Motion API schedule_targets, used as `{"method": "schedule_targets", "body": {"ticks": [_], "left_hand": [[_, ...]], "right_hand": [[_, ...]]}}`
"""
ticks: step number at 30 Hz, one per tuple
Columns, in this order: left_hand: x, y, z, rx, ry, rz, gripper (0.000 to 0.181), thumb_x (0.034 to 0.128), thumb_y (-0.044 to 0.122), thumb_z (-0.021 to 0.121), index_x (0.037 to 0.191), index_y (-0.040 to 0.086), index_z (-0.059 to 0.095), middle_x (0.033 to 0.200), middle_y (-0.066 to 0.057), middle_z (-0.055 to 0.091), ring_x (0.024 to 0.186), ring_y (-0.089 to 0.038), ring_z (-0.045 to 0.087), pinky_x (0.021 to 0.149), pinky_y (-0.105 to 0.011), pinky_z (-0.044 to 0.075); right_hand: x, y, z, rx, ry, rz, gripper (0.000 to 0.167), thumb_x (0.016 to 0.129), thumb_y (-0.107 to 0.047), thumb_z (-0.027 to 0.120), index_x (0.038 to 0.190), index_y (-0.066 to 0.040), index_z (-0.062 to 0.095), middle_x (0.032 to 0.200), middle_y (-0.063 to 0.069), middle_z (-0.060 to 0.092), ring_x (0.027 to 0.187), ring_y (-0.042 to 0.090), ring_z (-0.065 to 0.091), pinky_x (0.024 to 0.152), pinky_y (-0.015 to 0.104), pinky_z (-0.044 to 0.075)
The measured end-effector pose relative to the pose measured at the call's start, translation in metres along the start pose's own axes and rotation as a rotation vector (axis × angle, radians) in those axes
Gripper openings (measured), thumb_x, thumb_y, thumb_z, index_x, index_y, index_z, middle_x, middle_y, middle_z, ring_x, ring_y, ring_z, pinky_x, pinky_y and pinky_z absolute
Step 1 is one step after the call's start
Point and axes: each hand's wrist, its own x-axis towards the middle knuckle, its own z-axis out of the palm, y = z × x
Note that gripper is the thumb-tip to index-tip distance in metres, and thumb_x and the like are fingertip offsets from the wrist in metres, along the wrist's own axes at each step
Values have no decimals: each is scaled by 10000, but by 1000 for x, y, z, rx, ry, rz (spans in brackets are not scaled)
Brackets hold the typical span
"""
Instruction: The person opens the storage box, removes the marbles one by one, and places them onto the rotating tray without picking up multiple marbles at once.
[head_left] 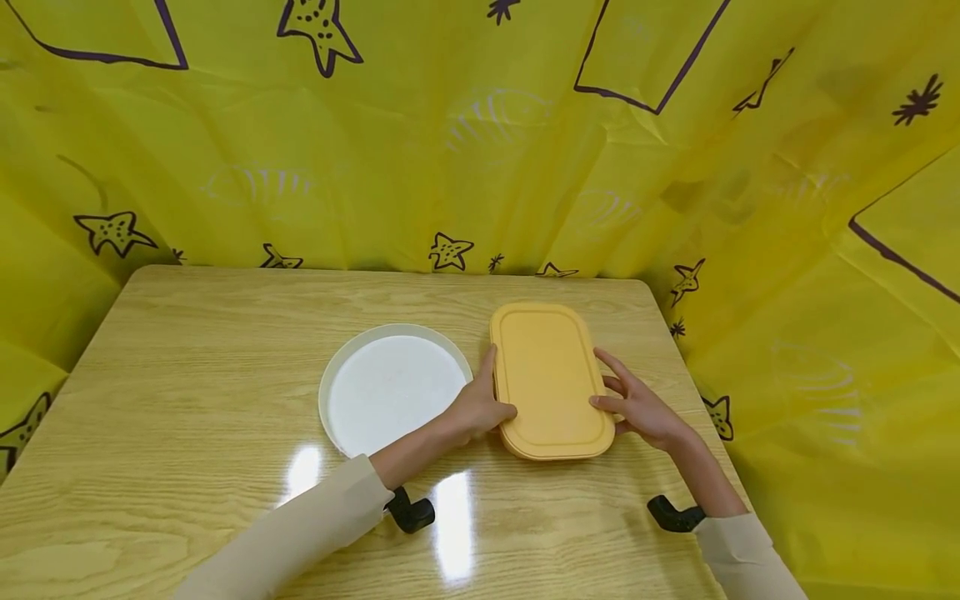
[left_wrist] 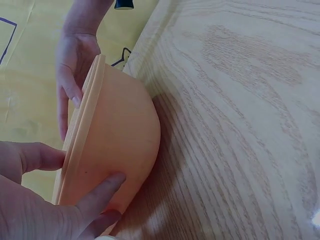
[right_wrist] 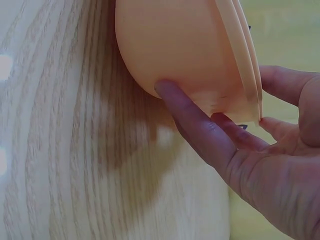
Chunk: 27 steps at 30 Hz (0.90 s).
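The orange-yellow box point(head_left: 551, 429), with its lid point(head_left: 551, 358) on, sits on the right half of the desk point(head_left: 187, 375), just beside the round white plate point(head_left: 393, 383). Both hands grasp it by its long sides: the left hand point(head_left: 480, 404) has its thumb at the rim and its fingers along the side wall, while the right hand point(head_left: 647, 414) grips the opposite side, thumb over the lid's edge and other fingers lower on the wall. Whether the base bears fully on the desk or hangs slightly above it, I cannot tell. The likeliest trouble, I would judge, is the lid: both thumbs bear on its edge, so an upward pull there could pop it off and let the body drop, and nothing shows how firmly it is seated. The walls curve inward toward the base and look smooth, so fingertips could slide if the squeeze eased, and uneven force from the two sides might tip the box. A hard squeeze could also bow the walls, should they be soft, and loosen the rim. The left wrist crosses the plate's near right edge, so a low sweep of that arm or its sleeve point(head_left: 330, 517) might push the plate; sliding the box leftward could knock it too.
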Motion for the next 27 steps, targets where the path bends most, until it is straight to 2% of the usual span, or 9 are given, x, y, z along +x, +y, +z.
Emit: {"method": "schedule_targets", "body": {"ticks": [6,11,14,17,18,21,23,25,27], "left_hand": [[-3,-3,2,9,-8,-2,1050,882,-93,598,1599,181,-120,903,-137,672,526,-165,534,479,-220,412],[-3,-7,5,37,-9,1,1039,890,-76,598,1596,164,-126,953,-135,672,551,-171,565,507,-228,440],[-4,-9,6,50,1,24,1031,884,-65,602,1593,129,-123,1057,-199,670,608,-193,617,550,-238,466],[-7,-12,8,63,29,51,1012,889,-35,610,1589,87,-111,1336,-275,550,766,-211,662,696,-283,513],[-8,-13,9,66,42,68,1003,891,-28,611,1587,68,-105,1416,-292,478,766,-212,657,692,-289,505],[-12,-19,11,79,73,115,962,912,11,600,1581,30,-91,1548,-291,296,629,-132,583,578,-247,471],[-15,-23,13,80,82,148,936,930,30,582,1575,14,-96,1561,-299,260,479,-96,447,460,-212,362],[-17,-27,15,85,82,167,922,942,70,582,1571,-2,-87,1565,-307,238,446,-97,335,430,-231,316],[-21,-31,16,97,80,170,933,954,152,610,1574,-4,-69,1589,-292,178,617,-170,566,559,-285,493]], "right_hand": [[0,5,1,13,-6,3,852,1020,-92,576,1621,-224,-13,1544,339,186,968,330,678,687,497,605],[-2,9,2,12,2,12,850,1020,-95,576,1621,-231,-9,1548,340,178,985,339,672,693,506,603],[-2,10,2,11,5,17,848,1022,-101,576,1621,-239,-8,1552,334,172,998,345,669,702,508,602],[-2,10,3,14,7,25,850,1022,-105,580,1621,-251,-5,1555,325,169,1007,351,668,717,511,600],[-2,10,4,13,8,29,851,1021,-108,582,1621,-255,-3,1556,323,169,1008,352,668,722,511,599],[-1,9,5,5,14,38,856,1019,-116,589,1621,-264,-1,1552,320,179,999,354,669,725,512,599],[0,8,5,1,15,42,857,1019,-119,590,1620,-269,-1,1548,320,189,990,355,671,721,511,599],[2,8,5,2,15,45,857,1019,-120,590,1620,-272,-2,1544,321,195,982,354,673,718,511,599],[2,8,5,10,12,48,860,1017,-119,593,1620,-274,-1,1540,322,201,979,356,674,718,512,599]]}}
